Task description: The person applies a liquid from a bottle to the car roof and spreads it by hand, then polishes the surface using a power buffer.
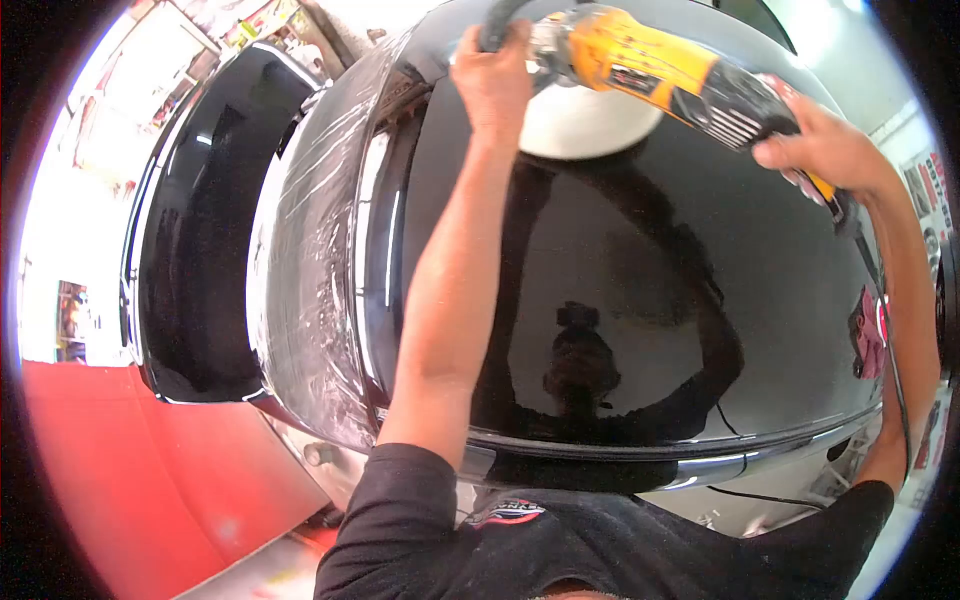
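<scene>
A yellow and black polisher (640, 62) lies across the far part of a glossy black car panel (640, 270). Its round white pad (590, 128) rests against the paint. My left hand (495, 82) is closed around the dark front handle (497, 25) at the tool's head. At the other end, my right hand (830, 145) wraps round the rear grip, thumb toward me. The black surface mirrors my arms and head.
The power cord (895, 350) hangs along my right arm. A pinkish cloth (868, 335) lies at the panel's right edge. Clear plastic film (315, 240) covers the glass on the left, beside another black car panel (205, 240). A red panel (150, 470) is lower left.
</scene>
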`<state>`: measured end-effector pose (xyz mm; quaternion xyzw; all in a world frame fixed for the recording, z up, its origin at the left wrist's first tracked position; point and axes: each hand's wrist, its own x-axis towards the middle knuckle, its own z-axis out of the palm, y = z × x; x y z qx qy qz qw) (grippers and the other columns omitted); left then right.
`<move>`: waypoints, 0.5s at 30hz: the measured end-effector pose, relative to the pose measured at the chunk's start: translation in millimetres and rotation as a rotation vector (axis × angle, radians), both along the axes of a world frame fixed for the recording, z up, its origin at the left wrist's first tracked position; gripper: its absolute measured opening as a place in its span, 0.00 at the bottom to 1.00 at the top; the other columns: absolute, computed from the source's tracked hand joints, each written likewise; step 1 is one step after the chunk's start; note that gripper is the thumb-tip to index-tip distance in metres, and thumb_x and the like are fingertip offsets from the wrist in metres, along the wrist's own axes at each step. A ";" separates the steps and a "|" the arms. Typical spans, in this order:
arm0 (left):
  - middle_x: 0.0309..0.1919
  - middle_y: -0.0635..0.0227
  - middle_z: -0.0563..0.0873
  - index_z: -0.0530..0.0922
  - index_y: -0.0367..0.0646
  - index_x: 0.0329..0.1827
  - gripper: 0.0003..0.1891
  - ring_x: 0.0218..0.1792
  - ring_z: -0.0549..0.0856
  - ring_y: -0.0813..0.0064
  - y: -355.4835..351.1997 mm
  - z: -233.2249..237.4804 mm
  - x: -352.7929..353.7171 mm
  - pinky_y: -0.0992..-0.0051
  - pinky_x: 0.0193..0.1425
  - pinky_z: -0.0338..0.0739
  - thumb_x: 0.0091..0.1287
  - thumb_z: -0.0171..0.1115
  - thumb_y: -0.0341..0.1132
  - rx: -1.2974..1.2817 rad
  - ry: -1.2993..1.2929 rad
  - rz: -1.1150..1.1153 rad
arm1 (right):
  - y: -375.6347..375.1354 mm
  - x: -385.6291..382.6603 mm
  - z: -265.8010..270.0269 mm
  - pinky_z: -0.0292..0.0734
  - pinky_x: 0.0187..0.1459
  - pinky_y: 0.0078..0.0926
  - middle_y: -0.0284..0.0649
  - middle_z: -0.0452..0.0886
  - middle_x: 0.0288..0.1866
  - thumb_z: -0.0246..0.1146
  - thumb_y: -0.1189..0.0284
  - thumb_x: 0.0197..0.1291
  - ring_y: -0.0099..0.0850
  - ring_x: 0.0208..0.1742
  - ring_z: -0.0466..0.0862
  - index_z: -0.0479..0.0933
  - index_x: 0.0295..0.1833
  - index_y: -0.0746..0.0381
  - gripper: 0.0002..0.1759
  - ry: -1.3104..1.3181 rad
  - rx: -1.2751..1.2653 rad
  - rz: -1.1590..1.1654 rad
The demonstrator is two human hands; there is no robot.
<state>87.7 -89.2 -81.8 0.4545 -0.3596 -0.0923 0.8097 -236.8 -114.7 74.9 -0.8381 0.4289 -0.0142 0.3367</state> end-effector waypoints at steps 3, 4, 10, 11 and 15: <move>0.22 0.76 0.80 0.84 0.40 0.45 0.10 0.17 0.74 0.84 39.5 -2.9 67.6 0.77 0.18 0.67 0.66 0.75 0.33 0.019 0.022 0.055 | -19.0 72.6 -12.7 0.76 0.30 0.19 0.30 0.77 0.35 0.76 0.55 0.58 0.17 0.30 0.77 0.52 0.85 0.59 0.57 0.031 -0.024 0.214; 0.22 0.75 0.81 0.85 0.40 0.45 0.11 0.18 0.74 0.84 50.6 -6.7 87.8 0.77 0.18 0.68 0.66 0.76 0.34 0.038 0.045 0.128 | -22.5 98.1 -13.2 0.76 0.31 0.18 0.31 0.77 0.36 0.76 0.54 0.58 0.17 0.31 0.78 0.52 0.85 0.60 0.57 0.062 0.031 0.270; 0.24 0.72 0.83 0.85 0.40 0.40 0.13 0.18 0.76 0.81 105.9 -21.3 172.2 0.76 0.20 0.72 0.66 0.78 0.40 0.135 -0.027 0.383 | -20.2 202.8 -32.6 0.78 0.26 0.22 0.34 0.81 0.34 0.74 0.66 0.61 0.23 0.27 0.80 0.73 0.63 0.60 0.27 -0.016 0.242 0.472; 0.23 0.72 0.83 0.84 0.40 0.39 0.14 0.17 0.76 0.81 107.0 -23.3 177.6 0.76 0.20 0.72 0.65 0.78 0.40 0.129 -0.040 0.386 | -28.3 213.4 -42.0 0.78 0.26 0.23 0.35 0.80 0.33 0.74 0.66 0.61 0.23 0.26 0.80 0.72 0.62 0.62 0.27 0.020 0.157 0.454; 0.21 0.75 0.79 0.82 0.42 0.35 0.14 0.17 0.74 0.82 83.2 -17.8 165.7 0.78 0.20 0.70 0.67 0.77 0.42 0.129 -0.048 0.341 | -27.3 191.1 -29.8 0.83 0.46 0.29 0.49 0.82 0.49 0.75 0.65 0.60 0.32 0.47 0.84 0.67 0.70 0.70 0.39 0.019 0.032 0.283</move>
